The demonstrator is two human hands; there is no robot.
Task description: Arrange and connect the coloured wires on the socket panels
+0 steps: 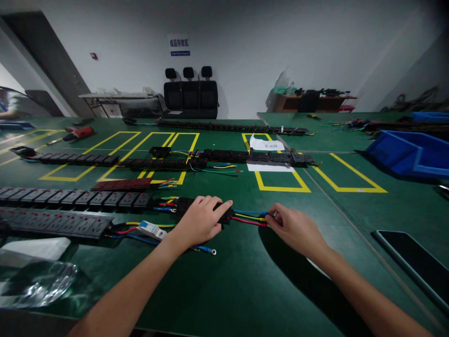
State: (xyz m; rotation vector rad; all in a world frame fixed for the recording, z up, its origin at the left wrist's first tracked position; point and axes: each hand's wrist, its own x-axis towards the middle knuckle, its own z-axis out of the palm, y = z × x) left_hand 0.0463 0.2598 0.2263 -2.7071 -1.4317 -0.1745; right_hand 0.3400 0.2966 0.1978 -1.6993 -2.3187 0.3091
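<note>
My left hand (pixel 201 220) rests over a black socket block (pixel 227 214), its fingers wrapped across the top. Blue, yellow-green and red wires (pixel 247 218) run out of the block's right end. My right hand (pixel 293 227) pinches the tips of these wires between thumb and fingers. To the left lie a long black socket strip (pixel 101 199) and a dark grey strip (pixel 59 223). A white breaker (pixel 152 230) on coloured wires sits just left of my left wrist. A blue wire with a ring terminal (pixel 213 252) pokes out below my left hand.
More socket strips (pixel 157 163) lie across the green table (pixel 231 290). A blue bin (pixel 410 152) and a phone (pixel 416 262) are at the right. Clear plastic (pixel 38 281) is at the near left, a red tool (pixel 80 133) at the far left.
</note>
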